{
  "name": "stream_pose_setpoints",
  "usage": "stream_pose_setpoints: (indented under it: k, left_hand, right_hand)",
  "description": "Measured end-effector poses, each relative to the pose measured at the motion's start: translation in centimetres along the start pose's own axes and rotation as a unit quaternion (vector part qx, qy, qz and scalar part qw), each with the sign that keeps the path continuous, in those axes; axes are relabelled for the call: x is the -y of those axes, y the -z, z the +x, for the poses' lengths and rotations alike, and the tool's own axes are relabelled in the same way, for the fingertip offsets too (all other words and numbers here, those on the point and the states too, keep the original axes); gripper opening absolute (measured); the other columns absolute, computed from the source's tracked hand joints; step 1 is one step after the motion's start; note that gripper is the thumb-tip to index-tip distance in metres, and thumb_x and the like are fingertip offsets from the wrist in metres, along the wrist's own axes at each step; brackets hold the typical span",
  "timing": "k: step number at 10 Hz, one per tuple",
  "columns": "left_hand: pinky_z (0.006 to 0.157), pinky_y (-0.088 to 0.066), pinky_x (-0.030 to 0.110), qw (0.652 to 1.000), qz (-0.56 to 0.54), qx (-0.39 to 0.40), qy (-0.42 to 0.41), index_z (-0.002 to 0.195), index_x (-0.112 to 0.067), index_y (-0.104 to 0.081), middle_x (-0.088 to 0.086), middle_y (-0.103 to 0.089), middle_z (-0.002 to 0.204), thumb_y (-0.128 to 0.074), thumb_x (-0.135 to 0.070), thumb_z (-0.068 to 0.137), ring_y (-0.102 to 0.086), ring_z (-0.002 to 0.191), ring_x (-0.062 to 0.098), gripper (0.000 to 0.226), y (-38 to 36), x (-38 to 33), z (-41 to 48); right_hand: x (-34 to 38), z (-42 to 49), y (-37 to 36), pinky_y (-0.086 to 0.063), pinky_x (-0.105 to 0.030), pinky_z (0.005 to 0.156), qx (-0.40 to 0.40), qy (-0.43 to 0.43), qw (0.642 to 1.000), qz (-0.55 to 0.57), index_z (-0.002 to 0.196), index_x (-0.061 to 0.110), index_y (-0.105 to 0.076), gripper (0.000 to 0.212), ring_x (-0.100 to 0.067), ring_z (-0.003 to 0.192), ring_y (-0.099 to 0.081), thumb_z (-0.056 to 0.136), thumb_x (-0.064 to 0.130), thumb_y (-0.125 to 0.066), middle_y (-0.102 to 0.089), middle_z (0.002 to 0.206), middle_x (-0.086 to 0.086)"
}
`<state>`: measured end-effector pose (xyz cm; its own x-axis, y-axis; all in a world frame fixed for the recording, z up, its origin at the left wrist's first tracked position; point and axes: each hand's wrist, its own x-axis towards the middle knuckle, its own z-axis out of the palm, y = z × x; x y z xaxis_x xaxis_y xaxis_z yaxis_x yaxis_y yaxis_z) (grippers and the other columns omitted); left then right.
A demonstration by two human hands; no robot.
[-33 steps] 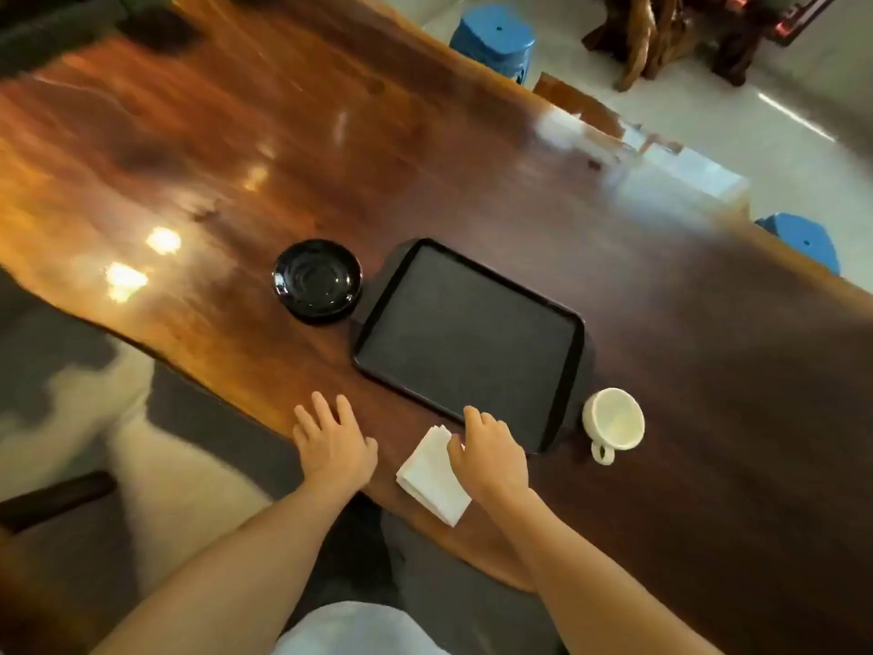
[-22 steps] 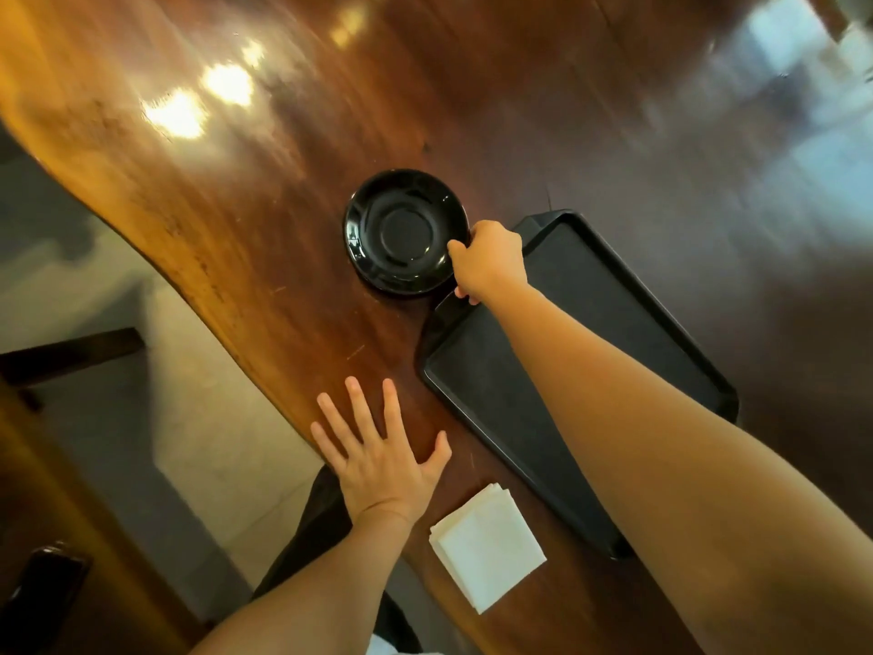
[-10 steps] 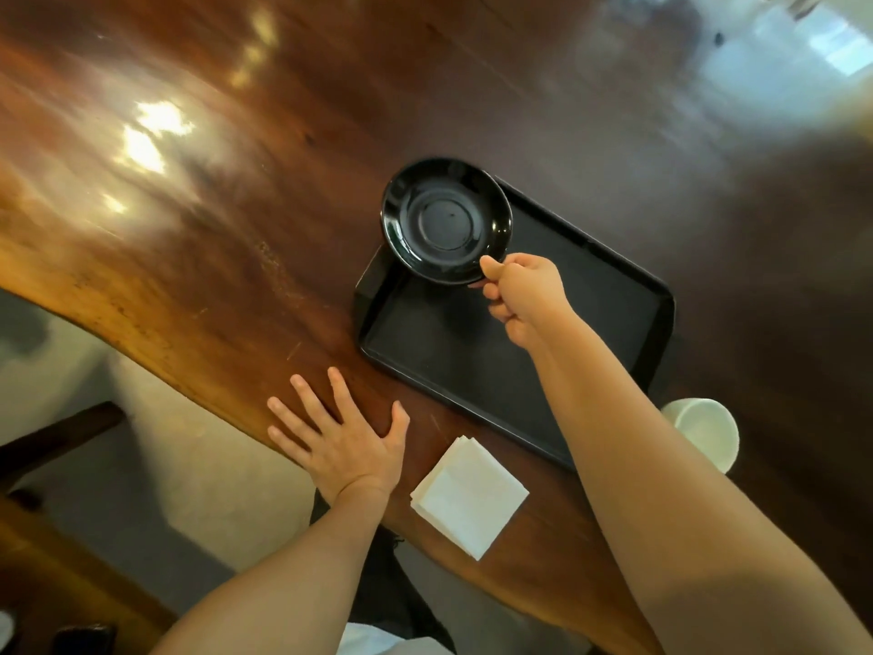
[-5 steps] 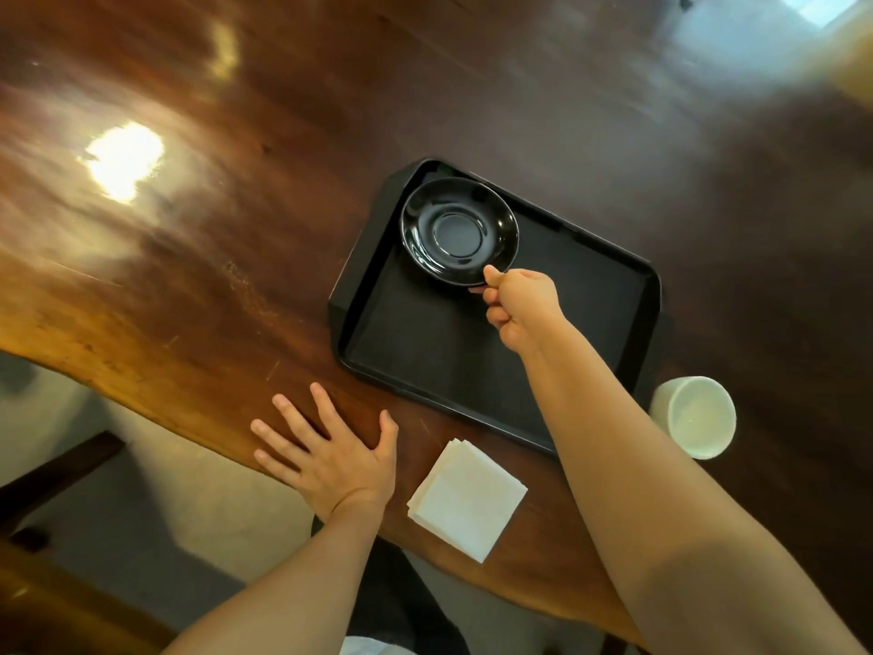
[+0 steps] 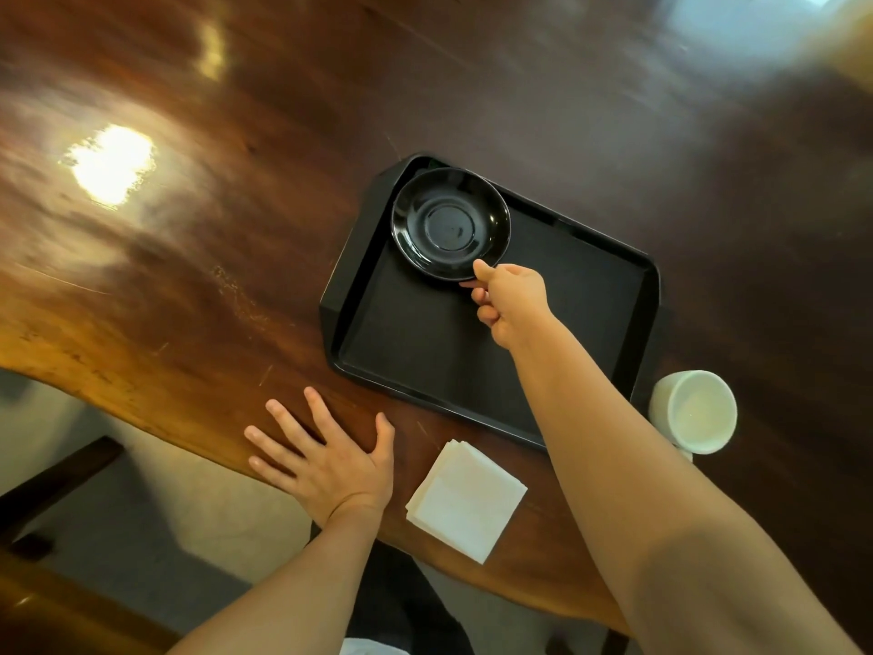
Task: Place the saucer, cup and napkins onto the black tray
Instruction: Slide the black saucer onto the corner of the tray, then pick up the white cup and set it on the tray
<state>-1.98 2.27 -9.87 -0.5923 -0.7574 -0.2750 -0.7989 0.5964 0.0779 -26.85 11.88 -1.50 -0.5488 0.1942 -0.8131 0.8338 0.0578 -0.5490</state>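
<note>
The glossy black saucer [image 5: 450, 223] lies in the far left corner of the black tray [image 5: 425, 338]. My right hand [image 5: 508, 300] pinches the saucer's near rim between thumb and fingers. A white cup [image 5: 698, 411] stands on the wooden table just off the tray's right end. A small stack of white napkins [image 5: 466, 499] lies by the table's near edge, in front of the tray. Left of the napkins, my left hand [image 5: 326, 458] rests flat on the table with fingers spread, holding nothing.
The dark polished wooden table [image 5: 212, 257] has a wavy near edge, with pale floor below it. Bright light reflections show on its left part. A dark wooden piece of furniture [image 5: 52, 475] stands low at the left.
My right hand took the saucer from the table left of the tray and carried it onto the tray's far left corner, where it has come lower. The left hand has stayed flat.
</note>
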Motion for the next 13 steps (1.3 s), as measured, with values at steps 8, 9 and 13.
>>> stream_pose_setpoints:
  k: [8, 9, 13]
  left_hand:
    - [0.124, -0.001, 0.065, 1.0, -0.013, -0.001, 0.012, 0.164, -0.021, -0.018, 0.017, -0.004, 0.173, -0.048, -0.072, 0.09, 0.0, 0.157, 0.049, 0.095, 0.6, -0.5, -0.4]
    - [0.125, -0.002, 0.065, 1.0, -0.017, -0.011, 0.012, 0.164, -0.022, -0.016, 0.016, -0.004, 0.173, -0.047, -0.072, 0.091, 0.0, 0.157, 0.049, 0.094, 0.3, -0.3, -0.5]
    - [0.124, -0.003, 0.065, 0.999, -0.03, -0.028, 0.01, 0.164, -0.023, -0.017, 0.017, -0.006, 0.173, -0.045, -0.071, 0.092, -0.001, 0.157, 0.049, 0.091, -0.1, -0.3, -0.5]
  right_hand:
    - [-7.8, -7.4, 15.4, -0.06, -0.03, 0.079, -0.199, 0.18, 0.953, -0.142, 0.124, 0.016, -0.063, 0.025, -0.013, 0.087, -0.068, 0.1, 0.023, -0.058, -0.071, 0.101, 0.001]
    - [-10.2, -8.1, 18.5, -0.052, -0.03, 0.086, -0.293, 0.185, 0.929, -0.129, 0.131, 0.013, -0.057, 0.034, -0.017, 0.101, -0.059, 0.099, 0.022, -0.057, -0.064, 0.102, 0.003]
    - [-13.9, -5.4, 23.0, -0.061, -0.039, 0.085, -0.3, 0.018, 0.951, 0.073, 0.143, 0.016, -0.045, 0.052, -0.026, 0.111, -0.063, 0.099, 0.041, -0.054, -0.058, 0.128, -0.006]
